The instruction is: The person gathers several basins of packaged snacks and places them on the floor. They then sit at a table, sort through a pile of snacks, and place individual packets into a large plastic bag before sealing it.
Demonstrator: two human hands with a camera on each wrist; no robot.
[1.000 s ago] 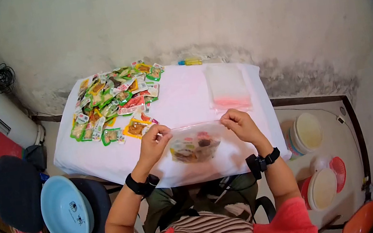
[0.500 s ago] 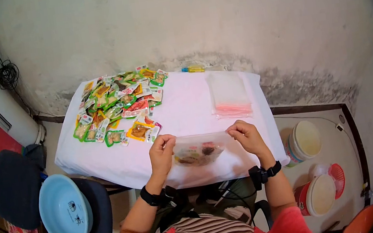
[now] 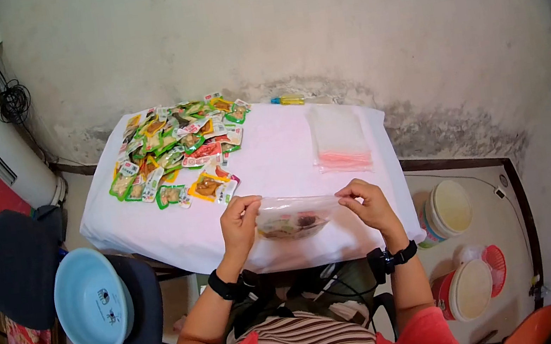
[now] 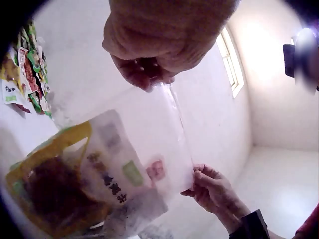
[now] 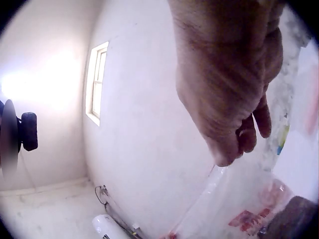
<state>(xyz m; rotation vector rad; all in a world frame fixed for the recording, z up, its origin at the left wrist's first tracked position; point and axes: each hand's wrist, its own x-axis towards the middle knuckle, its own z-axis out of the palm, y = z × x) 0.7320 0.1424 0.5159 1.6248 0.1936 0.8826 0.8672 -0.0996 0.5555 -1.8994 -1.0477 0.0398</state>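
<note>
Left hand and right hand pinch opposite corners of a clear bag, its top edge running crosswise between their fingers; seemingly several packets inside.

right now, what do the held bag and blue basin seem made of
Bag: likely thin, glossy clear plastic; packets show through and its top catches light. Basin: probably rigid, smooth plastic, from its blue, rounded rim; enamelled metal possible.

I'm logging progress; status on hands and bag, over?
Left hand and right hand pinching opposite top corners of clear thin plastic bag. Colourful printed plastic packets inside. Nothing visibly blocking either hand.
</note>
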